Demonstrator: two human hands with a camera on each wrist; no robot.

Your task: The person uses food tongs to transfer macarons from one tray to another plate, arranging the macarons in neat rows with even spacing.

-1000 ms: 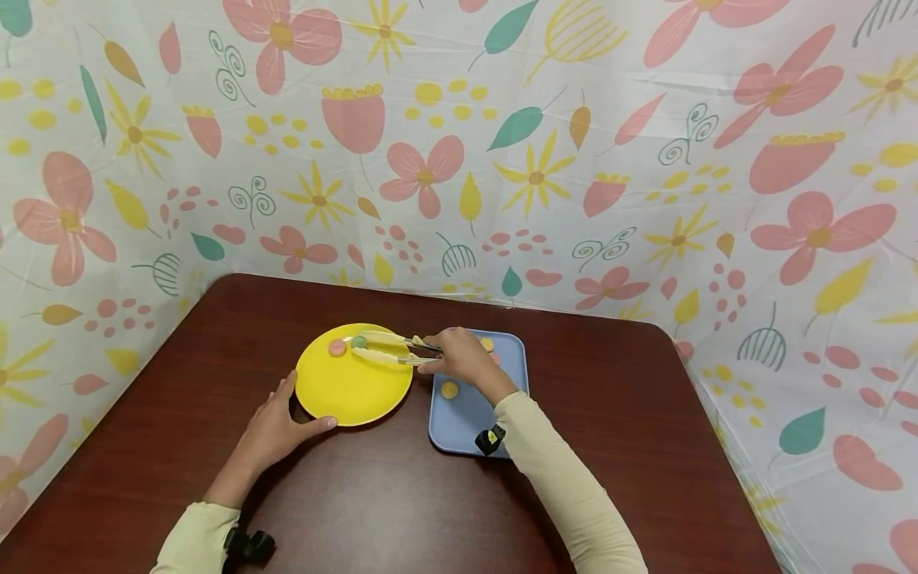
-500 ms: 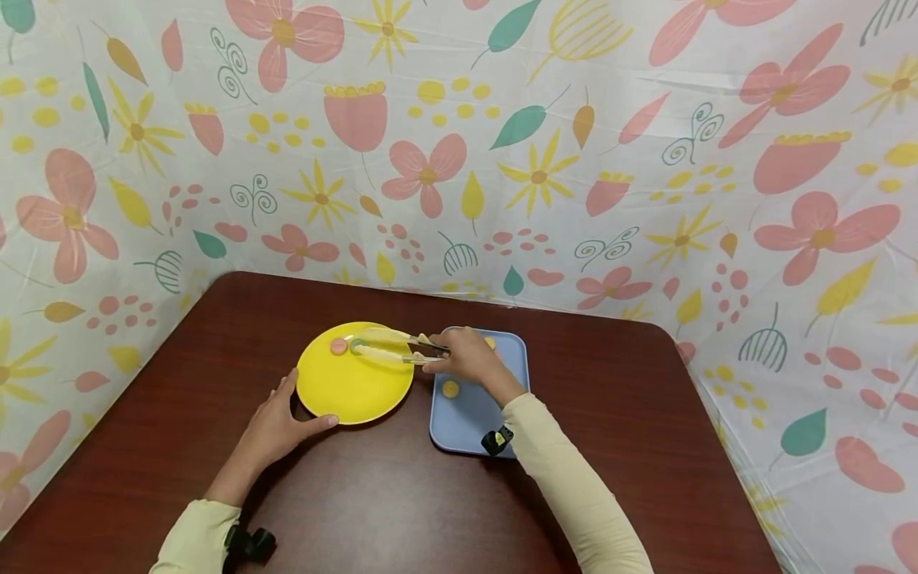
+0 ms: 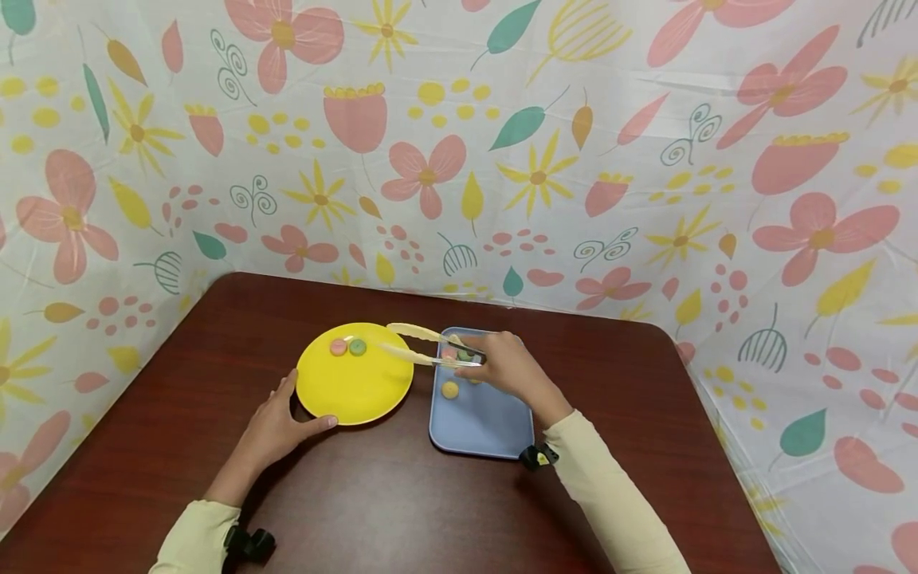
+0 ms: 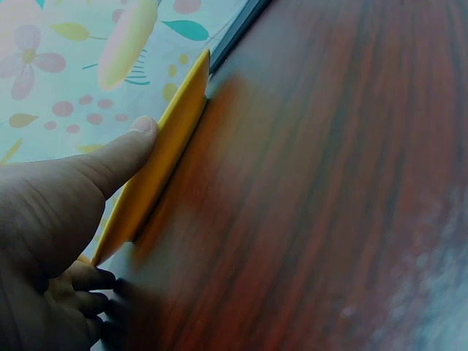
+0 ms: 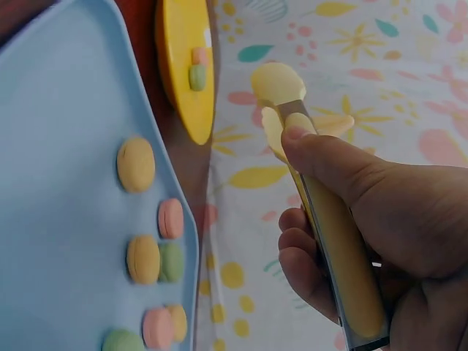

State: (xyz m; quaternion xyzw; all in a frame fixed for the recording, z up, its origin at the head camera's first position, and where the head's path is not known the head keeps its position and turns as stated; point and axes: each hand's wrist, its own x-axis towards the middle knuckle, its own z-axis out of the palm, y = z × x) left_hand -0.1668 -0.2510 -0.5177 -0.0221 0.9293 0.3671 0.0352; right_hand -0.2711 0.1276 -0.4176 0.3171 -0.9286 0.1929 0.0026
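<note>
My left hand [image 3: 274,424] rests against the near left rim of the round yellow plate [image 3: 351,399], thumb and fingers spread along it. On the plate, a pink macaron [image 3: 339,347] and a green macaron [image 3: 358,347] lie side by side near the back. My right hand [image 3: 512,368] grips tongs [image 5: 342,256] with pale yellow tips. Their arms stand apart with nothing between them, over the plate's right part and the gap beside it. Below that hand is a blue tray [image 3: 476,430] with several yellow, pink and green macarons, partly hidden in the head view.
The brown wooden table [image 3: 373,502] carries the plate on the left and the tray on the right. A floral cloth [image 3: 459,159] hangs behind the table and along its sides. One yellow macaron [image 3: 449,390] lies near the tray's left edge.
The tongs have let go of the green macaron, which stays on the plate beside the pink one. My right hand has drawn them rightward over the tray. The left hand has stayed put.
</note>
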